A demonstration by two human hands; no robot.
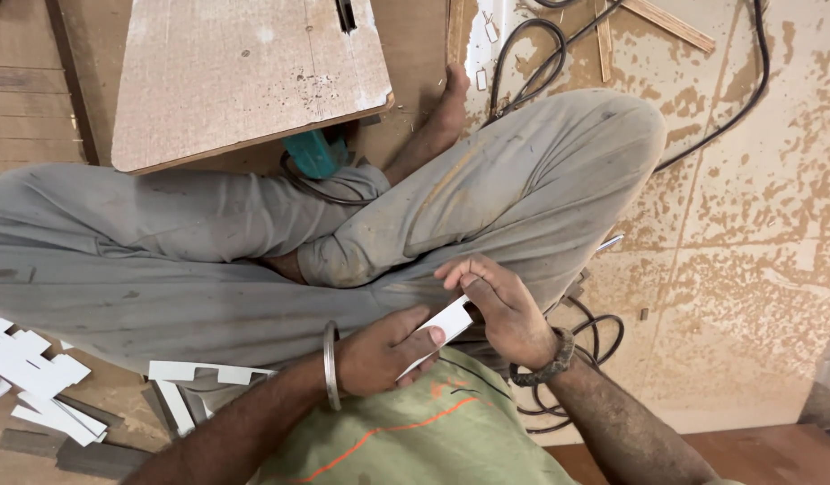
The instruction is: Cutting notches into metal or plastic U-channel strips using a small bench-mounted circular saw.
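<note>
Hands are seen from above over the lap of a person seated cross-legged in grey trousers (pixel 208 260). A small white strip (pixel 444 327) is held between them, just above the green shirt (pixel 433 431) and against the trouser cloth. The left hand (pixel 379 350) is closed on the lower end of the white strip, thumb pressed on its face; a metal bangle (pixel 330 364) is worn at that wrist. The right hand (pixel 500 305) is closed over the upper end of the strip, fingers curled, and a dark beaded band (pixel 545 361) is worn at its wrist. Left of the strip, on the floor, notched white offcuts (pixel 38 368) are scattered. Beyond the strip, past the knees, a wooden board (pixel 244 72) is laid, with black cables (pixel 541 54) coiled to its right.
</note>
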